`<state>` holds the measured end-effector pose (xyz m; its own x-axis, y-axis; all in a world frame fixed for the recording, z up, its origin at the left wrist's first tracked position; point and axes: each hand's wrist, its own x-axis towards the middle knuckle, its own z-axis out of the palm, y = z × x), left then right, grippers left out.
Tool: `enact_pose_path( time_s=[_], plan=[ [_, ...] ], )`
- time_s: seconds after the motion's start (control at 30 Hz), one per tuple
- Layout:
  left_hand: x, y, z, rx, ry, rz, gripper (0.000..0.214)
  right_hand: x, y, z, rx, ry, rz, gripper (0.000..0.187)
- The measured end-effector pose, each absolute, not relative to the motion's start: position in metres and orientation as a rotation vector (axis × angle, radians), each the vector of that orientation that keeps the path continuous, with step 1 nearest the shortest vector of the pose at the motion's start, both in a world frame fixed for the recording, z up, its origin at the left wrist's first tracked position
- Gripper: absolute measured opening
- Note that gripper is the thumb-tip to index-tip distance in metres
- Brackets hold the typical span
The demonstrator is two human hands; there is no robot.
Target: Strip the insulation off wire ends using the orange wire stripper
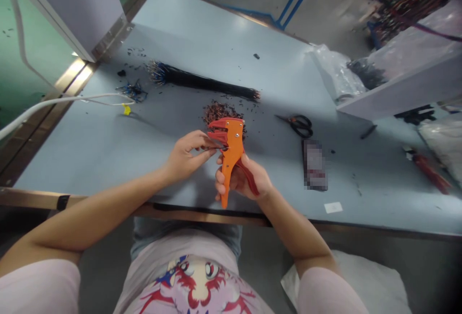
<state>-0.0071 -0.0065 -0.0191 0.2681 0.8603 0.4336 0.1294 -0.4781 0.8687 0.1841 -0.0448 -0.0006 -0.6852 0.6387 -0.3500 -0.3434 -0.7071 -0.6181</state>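
Note:
My right hand (240,179) grips the red handles of an orange self-adjusting wire stripper (233,152), which stands upright just above the table's near edge. My left hand (189,155) pinches a thin black wire (211,149) between its fingers and feeds the wire's end into the stripper's jaws. Behind the tool lies a small heap of reddish-brown and black wire clippings (220,112). Farther back, a long bundle of black wires (202,81) with blue-tipped ends lies across the grey-blue workbench (108,140).
Black-handled scissors (301,126) lie to the right, beside a pixelated packet (314,165). A red-handled tool (429,172) sits near the right side. A white cable (61,99) crosses the left of the bench, and a pale shelf (397,87) with a plastic bag overhangs the back right.

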Motion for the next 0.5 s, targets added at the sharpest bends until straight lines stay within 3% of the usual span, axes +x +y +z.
enact_pose_path(
  time_s=[0.5],
  plan=[
    [-0.0071,-0.0076,-0.0221,1.871,0.869,1.281,0.01,0.1876,-0.0453,-0.0035,-0.776,-0.807,2.353,0.044]
  ],
)
